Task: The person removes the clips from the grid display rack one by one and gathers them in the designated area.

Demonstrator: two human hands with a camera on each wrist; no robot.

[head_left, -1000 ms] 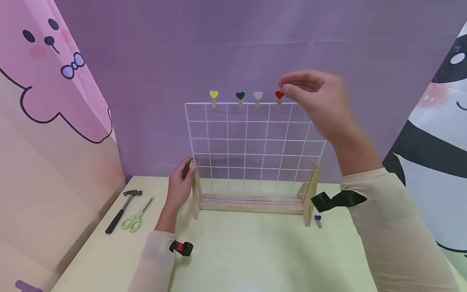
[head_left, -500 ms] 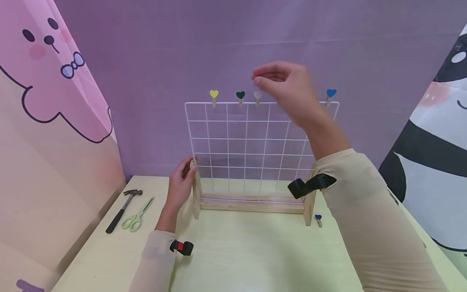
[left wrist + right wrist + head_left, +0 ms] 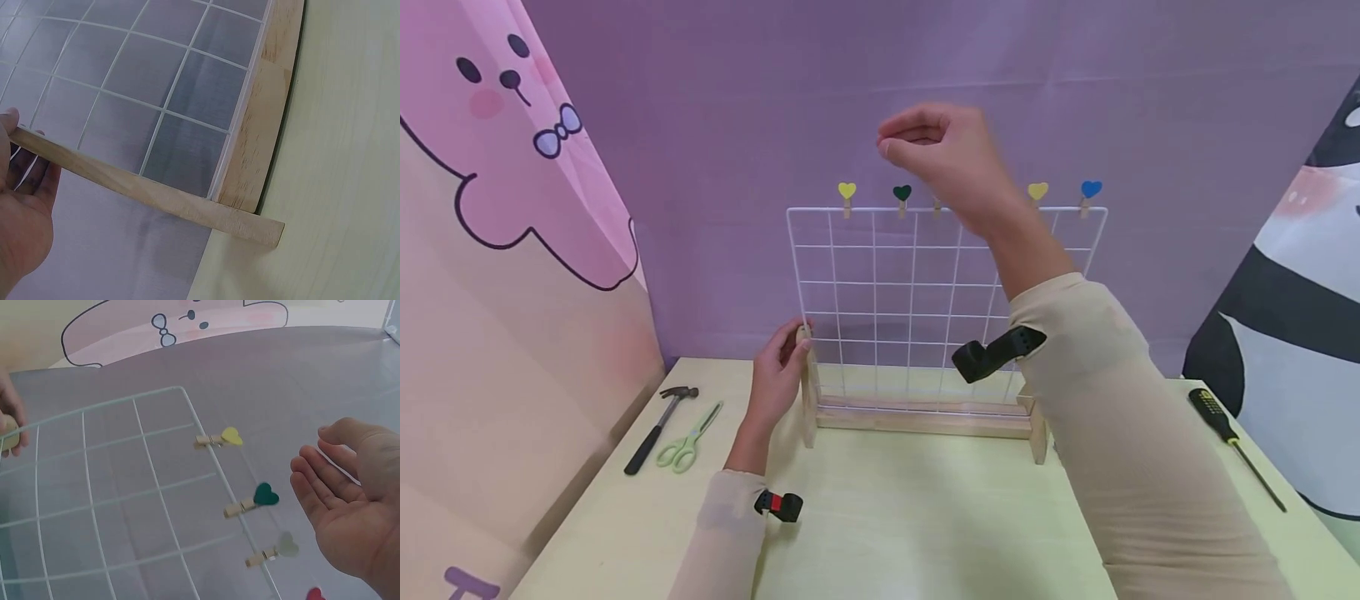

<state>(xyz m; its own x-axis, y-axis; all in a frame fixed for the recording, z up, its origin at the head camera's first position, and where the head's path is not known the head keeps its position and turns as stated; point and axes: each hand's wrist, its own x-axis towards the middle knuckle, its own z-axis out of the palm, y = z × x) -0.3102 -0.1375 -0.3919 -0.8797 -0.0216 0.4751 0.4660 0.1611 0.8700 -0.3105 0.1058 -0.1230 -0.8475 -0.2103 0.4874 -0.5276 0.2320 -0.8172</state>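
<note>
Head view: on pale tabletop [image 3: 887, 517], white wire grid [image 3: 912, 283], held upright by wooden stand [image 3: 925, 426]. Left hand [image 3: 777, 375] around 1 end post [image 3: 808, 404], in curled grip, probably for steadiness. Right hand [image 3: 953, 158] above the top wire [image 3: 880, 209], loosely bent, pinching nothing, apparently high enough to clear the heart clips [image 3: 902, 193]: at least 5, upright by their own grip.

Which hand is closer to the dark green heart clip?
Right. The right hand is just above the dark green heart clip, not touching it. The left hand is farther down, gripping the left side of the wooden stand.
</note>
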